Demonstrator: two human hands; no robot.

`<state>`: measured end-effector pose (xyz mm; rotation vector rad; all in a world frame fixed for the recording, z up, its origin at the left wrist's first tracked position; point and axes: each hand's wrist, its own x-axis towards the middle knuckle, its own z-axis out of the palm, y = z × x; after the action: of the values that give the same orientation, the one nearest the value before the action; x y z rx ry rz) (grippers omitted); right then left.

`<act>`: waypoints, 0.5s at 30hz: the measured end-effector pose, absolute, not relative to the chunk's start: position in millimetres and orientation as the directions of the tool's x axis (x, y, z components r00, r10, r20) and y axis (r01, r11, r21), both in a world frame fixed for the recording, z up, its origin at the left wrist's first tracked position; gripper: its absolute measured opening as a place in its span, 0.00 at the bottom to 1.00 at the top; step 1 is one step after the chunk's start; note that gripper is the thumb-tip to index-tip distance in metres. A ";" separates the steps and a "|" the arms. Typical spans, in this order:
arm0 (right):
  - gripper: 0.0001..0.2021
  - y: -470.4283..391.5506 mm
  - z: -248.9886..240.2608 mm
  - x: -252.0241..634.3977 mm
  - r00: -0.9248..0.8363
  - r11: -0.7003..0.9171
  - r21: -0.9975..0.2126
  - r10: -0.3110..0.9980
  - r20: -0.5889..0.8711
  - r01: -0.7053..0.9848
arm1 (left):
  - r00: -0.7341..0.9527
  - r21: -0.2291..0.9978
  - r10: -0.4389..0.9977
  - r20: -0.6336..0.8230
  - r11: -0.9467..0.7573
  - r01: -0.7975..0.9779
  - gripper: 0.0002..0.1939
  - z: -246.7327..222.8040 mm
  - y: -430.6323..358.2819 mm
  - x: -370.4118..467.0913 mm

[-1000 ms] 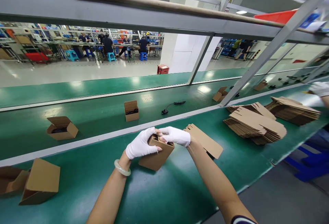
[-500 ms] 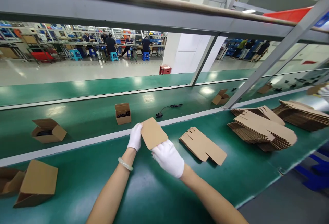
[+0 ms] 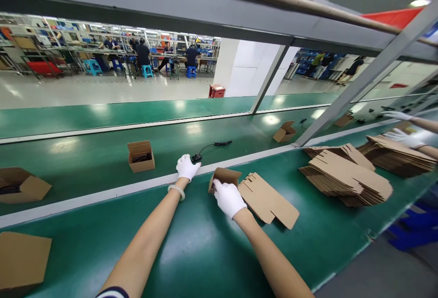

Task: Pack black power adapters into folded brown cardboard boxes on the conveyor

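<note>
My left hand (image 3: 187,168), in a white glove, reaches over the pale rail to a black adapter (image 3: 196,158) with a coiled cable. Its fingers are apart and the fingertips are at the adapter's near edge. In my white-gloved right hand (image 3: 228,198) is a small brown carton (image 3: 228,176), open at the top, gripped by its near left side with the thumb at the opening. Just right of it lies a short stack of flat cardboard blanks (image 3: 270,200) on the green worktop (image 3: 185,252).
Larger stacks of blanks (image 3: 349,175) lie to the right. Open cartons (image 3: 142,163) stand on the green belt (image 3: 85,163) behind the rail. Another carton (image 3: 23,259) sits at the lower left. A co-worker's gloved hands (image 3: 404,138) show at the far right.
My left hand has let go of the carton and moved to the adapter. The carton, now open side up, is in my right hand near the blanks. Belt cartons have shifted left.
</note>
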<state>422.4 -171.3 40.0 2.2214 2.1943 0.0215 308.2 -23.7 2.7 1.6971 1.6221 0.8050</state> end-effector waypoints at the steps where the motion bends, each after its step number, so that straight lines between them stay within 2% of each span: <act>1: 0.15 -169.8 41.2 422.4 0.000 0.000 0.018 1.000 -0.028 1.000 | 0.035 0.779 0.999 0.002 -0.023 0.627 0.26 1.7 -18.4 307.9; 6: 0.09 -161.2 47.9 423.2 0.000 0.000 0.011 0.998 -0.062 1.000 | 0.060 0.821 0.997 0.049 -0.074 0.565 0.10 4.1 -8.2 292.6; 10: 0.08 -166.4 55.2 422.1 0.081 -0.081 0.030 0.997 -0.015 0.996 | 0.068 0.890 0.988 0.138 -0.153 0.430 0.12 20.1 -6.9 270.0; 13: 0.07 -174.2 63.6 417.3 0.163 -0.165 -0.001 0.973 0.161 0.986 | 0.045 0.933 0.971 0.236 -0.239 0.270 0.15 45.0 -11.4 256.9; 15: 0.07 -176.1 70.1 409.5 0.169 -0.147 -0.092 0.935 0.312 0.985 | 0.032 0.945 0.945 0.326 -0.325 -0.024 0.17 67.8 -20.4 252.3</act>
<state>409.5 -176.1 70.1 2.5951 2.2029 0.3125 252.3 -20.4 67.8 1.4507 0.9936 1.4291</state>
